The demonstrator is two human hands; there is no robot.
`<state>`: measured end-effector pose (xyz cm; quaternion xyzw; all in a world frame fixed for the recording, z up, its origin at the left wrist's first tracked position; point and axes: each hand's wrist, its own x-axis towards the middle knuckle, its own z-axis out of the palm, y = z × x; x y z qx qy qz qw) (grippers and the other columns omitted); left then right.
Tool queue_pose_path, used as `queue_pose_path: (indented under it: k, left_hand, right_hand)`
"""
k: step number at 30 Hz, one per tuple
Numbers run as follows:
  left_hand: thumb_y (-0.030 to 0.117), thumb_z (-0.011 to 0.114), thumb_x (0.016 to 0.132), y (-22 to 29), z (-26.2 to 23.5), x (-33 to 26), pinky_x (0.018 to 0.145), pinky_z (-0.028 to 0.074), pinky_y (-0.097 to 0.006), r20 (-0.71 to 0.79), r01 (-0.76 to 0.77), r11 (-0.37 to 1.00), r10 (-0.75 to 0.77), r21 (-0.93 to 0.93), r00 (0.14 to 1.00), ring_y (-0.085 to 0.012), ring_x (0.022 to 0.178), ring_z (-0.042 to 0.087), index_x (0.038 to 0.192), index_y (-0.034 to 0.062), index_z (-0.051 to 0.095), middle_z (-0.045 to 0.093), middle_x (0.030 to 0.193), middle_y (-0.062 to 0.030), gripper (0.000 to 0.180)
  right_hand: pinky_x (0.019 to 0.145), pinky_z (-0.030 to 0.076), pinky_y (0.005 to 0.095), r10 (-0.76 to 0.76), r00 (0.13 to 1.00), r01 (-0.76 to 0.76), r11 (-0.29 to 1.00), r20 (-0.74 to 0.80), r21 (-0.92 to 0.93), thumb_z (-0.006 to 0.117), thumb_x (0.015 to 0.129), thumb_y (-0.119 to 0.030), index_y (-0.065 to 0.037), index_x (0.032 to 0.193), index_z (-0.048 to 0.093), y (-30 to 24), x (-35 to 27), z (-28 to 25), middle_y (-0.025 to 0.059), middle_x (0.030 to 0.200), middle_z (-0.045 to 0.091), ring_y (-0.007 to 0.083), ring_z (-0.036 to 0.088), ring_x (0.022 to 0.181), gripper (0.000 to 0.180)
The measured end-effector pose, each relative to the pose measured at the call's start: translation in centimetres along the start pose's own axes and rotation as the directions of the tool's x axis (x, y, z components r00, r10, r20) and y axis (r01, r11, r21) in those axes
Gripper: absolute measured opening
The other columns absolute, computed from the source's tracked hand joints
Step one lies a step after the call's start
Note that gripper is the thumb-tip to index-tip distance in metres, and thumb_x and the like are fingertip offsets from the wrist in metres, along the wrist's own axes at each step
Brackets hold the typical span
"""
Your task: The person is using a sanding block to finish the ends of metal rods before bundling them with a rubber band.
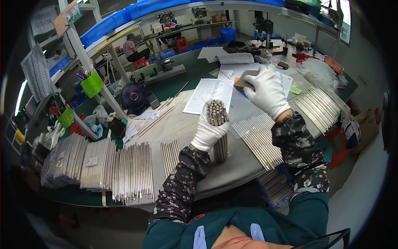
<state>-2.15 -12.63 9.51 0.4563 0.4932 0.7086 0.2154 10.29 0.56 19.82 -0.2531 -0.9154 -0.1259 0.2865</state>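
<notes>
My left hand (pixel 208 132), in a white glove, is closed round a bundle of metal rods (pixel 217 112). The bundle stands roughly upright, its round ends level with the top of my fist. My gloved right hand (pixel 268 92) grips a flat grey-brown block (pixel 244 81) above the papers, to the right of and higher than the bundle. Right of the bundle lies a row of loose rods (pixel 262 145), partly on a clear plastic sheet. A smaller row of rods (pixel 169 157) rests by my left forearm.
More rods (pixel 132 172) and bagged rods (pixel 66 159) line the table's left side. Another stack of rods (pixel 318 108) lies at the right. Printed sheets (pixel 208 95) spread behind the bundle. A dark blue fan (pixel 133 96) stands at the left. People sit in the background.
</notes>
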Motion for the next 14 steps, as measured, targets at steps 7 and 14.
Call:
queue_pose_path:
  k: [7,14]
  left_hand:
    - [-0.006,0.066,0.068,0.1,0.2,-0.4,0.065,0.048,-0.025,0.013,-0.002,0.997,0.003,-0.071,1.0,-0.0091,0.071,0.056,0.106,0.0061,0.048,0.057,0.079,-0.0002,0.044]
    - [-0.005,0.066,0.069,0.0,-0.1,-0.3,0.066,0.049,-0.025,0.029,-0.008,0.999,0.009,-0.031,1.0,-0.0095,0.072,0.057,0.106,0.0069,0.048,0.057,0.08,-0.0003,0.043]
  right_hand:
    - [0.086,0.045,0.0396,0.474,0.849,-0.492,0.871,0.233,0.02,0.063,0.073,-0.04,-0.01,0.111,0.062,9.3,-10.1,11.7,0.0175,0.101,0.059,0.0322,0.054,0.1,0.048]
    - [0.104,0.029,0.0508,0.386,0.873,-0.433,0.895,0.298,0.11,0.065,0.072,-0.046,-0.01,0.125,0.052,6.8,-8.8,8.9,0.0216,0.138,0.036,0.036,0.025,0.134,0.065]
